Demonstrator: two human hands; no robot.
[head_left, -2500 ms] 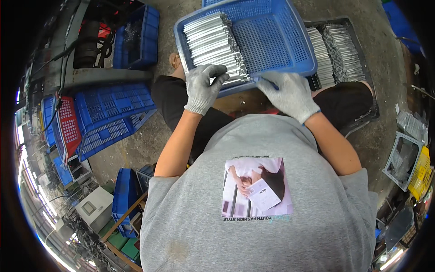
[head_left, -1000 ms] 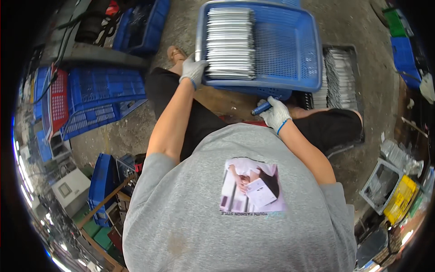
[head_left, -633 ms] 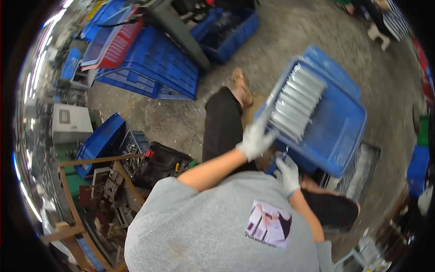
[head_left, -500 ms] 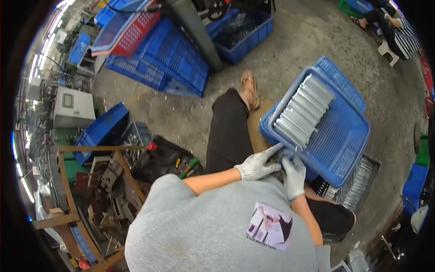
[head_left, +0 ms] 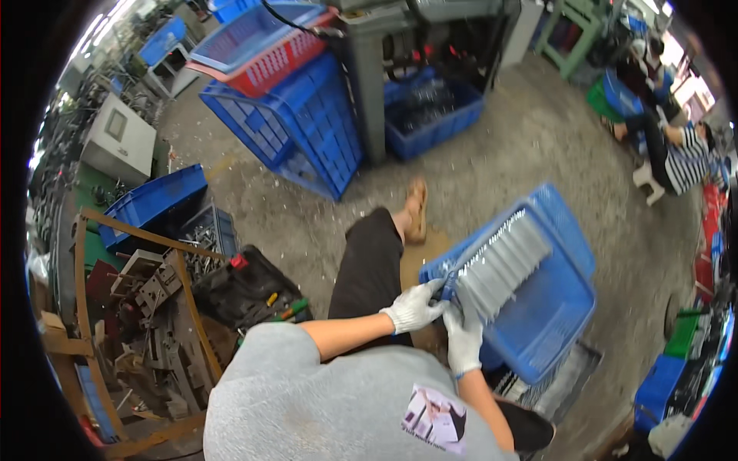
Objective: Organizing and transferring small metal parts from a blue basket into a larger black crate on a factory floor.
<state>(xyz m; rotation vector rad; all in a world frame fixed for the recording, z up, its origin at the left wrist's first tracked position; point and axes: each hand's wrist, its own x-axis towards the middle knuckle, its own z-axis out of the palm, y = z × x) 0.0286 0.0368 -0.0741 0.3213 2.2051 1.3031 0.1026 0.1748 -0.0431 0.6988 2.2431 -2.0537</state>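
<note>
1. A red perforated plastic basket (head_left: pixel 280 73) is resting on a blue slatted plastic crate (head_left: pixel 323 127), far left.
2. A blue rectangular plastic bin (head_left: pixel 446 138) is holding dark contents (head_left: pixel 427 106), far middle.
3. A black plastic case (head_left: pixel 219 292) is lying near left, beside a brown barred frame (head_left: pixel 80 276).
4. A person (head_left: pixel 684 164) is sitting on a white plastic stool (head_left: pixel 646 181), far right.

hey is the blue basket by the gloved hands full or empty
Partly filled: silvery rods lie side by side in the left part of the blue basket, while its right part shows bare blue.
</note>
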